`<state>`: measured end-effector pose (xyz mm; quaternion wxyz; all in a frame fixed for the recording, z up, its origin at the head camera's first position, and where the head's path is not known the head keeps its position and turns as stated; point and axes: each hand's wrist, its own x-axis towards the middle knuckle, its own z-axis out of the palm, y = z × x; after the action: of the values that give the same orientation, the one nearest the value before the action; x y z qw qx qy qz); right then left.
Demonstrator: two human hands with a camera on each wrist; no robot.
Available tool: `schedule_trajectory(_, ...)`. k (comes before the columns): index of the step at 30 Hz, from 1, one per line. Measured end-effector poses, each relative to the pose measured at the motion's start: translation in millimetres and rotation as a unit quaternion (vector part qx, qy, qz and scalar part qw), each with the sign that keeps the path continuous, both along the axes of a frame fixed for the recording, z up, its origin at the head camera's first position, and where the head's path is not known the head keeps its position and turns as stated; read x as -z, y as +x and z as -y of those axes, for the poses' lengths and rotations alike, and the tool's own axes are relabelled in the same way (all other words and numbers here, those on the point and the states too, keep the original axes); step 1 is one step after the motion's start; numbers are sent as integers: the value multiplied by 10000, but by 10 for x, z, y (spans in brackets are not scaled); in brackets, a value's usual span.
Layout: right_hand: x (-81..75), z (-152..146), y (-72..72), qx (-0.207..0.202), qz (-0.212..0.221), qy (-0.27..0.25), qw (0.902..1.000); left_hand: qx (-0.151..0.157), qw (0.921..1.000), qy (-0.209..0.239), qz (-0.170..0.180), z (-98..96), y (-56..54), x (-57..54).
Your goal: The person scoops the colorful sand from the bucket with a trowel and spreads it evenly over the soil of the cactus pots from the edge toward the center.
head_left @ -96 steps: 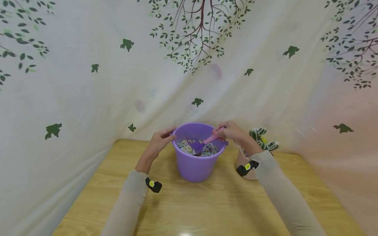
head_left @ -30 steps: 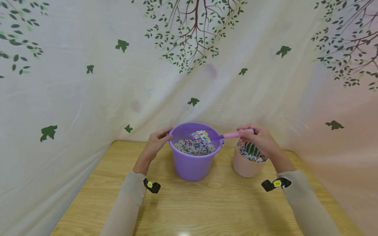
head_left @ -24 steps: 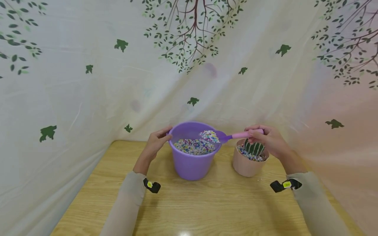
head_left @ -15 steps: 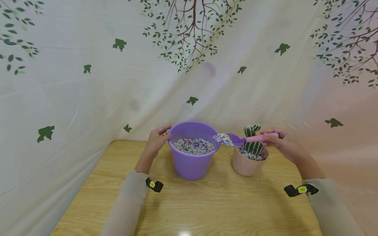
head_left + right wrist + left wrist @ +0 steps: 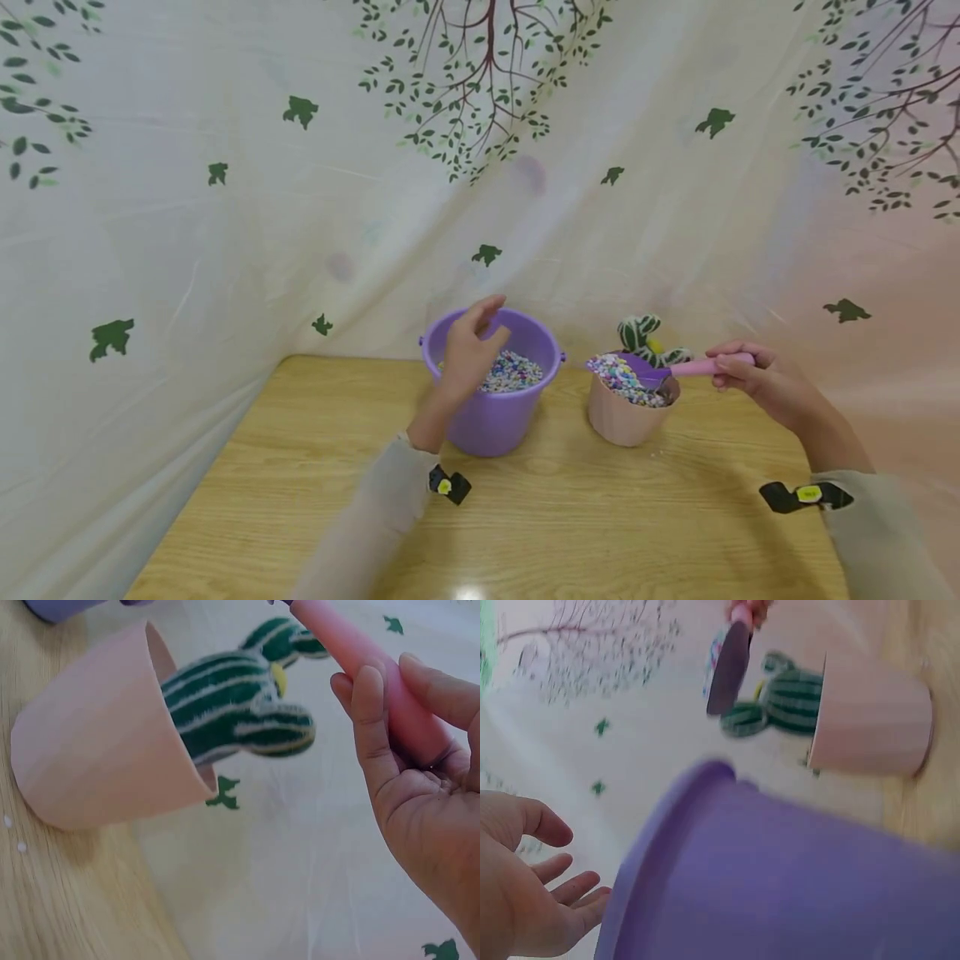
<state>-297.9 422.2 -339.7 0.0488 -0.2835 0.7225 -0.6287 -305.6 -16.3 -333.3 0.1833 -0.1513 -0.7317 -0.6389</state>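
My right hand (image 5: pixel 765 383) grips the pink handle of a toy shovel (image 5: pixel 651 372); its purple blade, heaped with coloured beads, is over the pink pot (image 5: pixel 626 417). In that pot stands a striped green cactus (image 5: pixel 217 701), upright among beads. My left hand (image 5: pixel 472 354) is off the rim and in front of the purple bucket (image 5: pixel 495 421), fingers loosely bent and holding nothing. Beads (image 5: pixel 513 372) lie inside the bucket, partly hidden by this hand. From the left wrist, the fingers show apart from the bucket's wall (image 5: pixel 780 885).
Both containers stand on a wooden table (image 5: pixel 540 517), the pot to the right of the bucket. A few loose white beads (image 5: pixel 15 832) lie near the pot. A pale curtain (image 5: pixel 405 208) printed with leaves and branches hangs behind the table.
The shovel scooped beads from the bucket and moved right to the pot with my right hand. My left hand let go of the bucket's rim and moved right, in front of the bucket.
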Motion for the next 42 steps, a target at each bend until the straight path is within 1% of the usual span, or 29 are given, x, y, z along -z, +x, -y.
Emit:
schedule_trajectory(2,20,-67,-3,-43,1,29,10000,334,9994,-18,-65,-193,52,-6)
schedule_trajectory(6,69,-214,-18,-175,-50,85,9998,839,9958,-347,-130,-542,121,37)
schedule_trajectory(8,99,-292,-19,-225,-60,109,9997,1067,9928,-543,-75,-694,138,78)
schedule_trajectory(10,133,-370,-17,-242,-33,71,9997,1244,9896,-722,66,-832,147,126)
schedule_trajectory(11,150,-412,-16,-206,-4,87,9997,1310,9877,-839,169,-892,151,151)
schedule_trajectory(13,183,-493,-8,-145,77,72,9998,1515,9826,-1038,267,-993,149,208)
schedule_trajectory(16,227,-606,-9,-75,200,14,9998,1743,9747,-1376,269,-1101,138,296)
schedule_trajectory(18,250,-663,-11,-75,256,-55,9996,1795,9715,-1525,271,-1163,118,371)
schedule_trajectory(20,268,-711,-22,-131,285,-124,9994,1704,9715,-1627,259,-1218,88,449)
schedule_trajectory(23,291,-764,-37,-237,284,-200,9991,1496,9775,-1450,339,-1311,27,584)
schedule_trajectory(26,319,-803,-53,-317,288,-205,9989,1188,9842,-1189,554,-1407,-31,708)
schedule_trajectory(28,343,-819,-58,-311,297,-164,9989,963,9866,-1092,736,-1468,-57,775)
schedule_trajectory(30,368,-828,-61,-283,329,-104,9990,745,9869,-1106,909,-1524,-83,831)
schedule_trajectory(32,393,-837,-61,-235,352,-28,9991,635,9867,-1108,1002,-1569,-108,873)
schedule_trajectory(36,423,-847,-60,-186,329,63,9993,539,9874,-962,1132,-1622,-149,932)
schedule_trajectory(41,422,-846,-78,-113,142,299,9994,430,9828,-733,1638,-1632,-198,986)
schedule_trajectory(42,416,-844,-82,-60,78,388,9992,427,9822,-691,1695,-1628,-209,989)
